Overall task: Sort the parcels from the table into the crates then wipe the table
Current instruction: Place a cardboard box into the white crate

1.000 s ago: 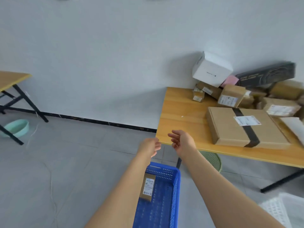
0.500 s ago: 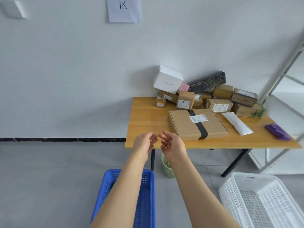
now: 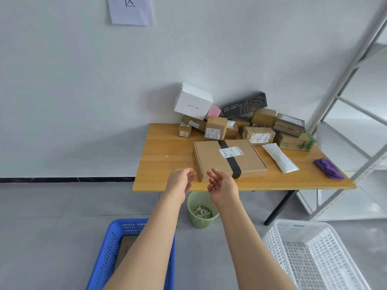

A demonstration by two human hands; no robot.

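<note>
Cardboard (image 3: 125,248) inside perforated blue crate (image 3: 104,256) mostly hidden by left forearm (image 3: 146,248). Flat black-banded parcel (image 3: 219,164) lies on wooden tabletop (image 3: 163,164); left hand (image 3: 181,181), right hand (image 3: 223,186) loosely curled, empty, at tabletop's near edge.

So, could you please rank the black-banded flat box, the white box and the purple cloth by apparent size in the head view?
Largest: black-banded flat box.
Then: white box, which sits farther back, so its true size is less sure.
Smallest: purple cloth.
</note>
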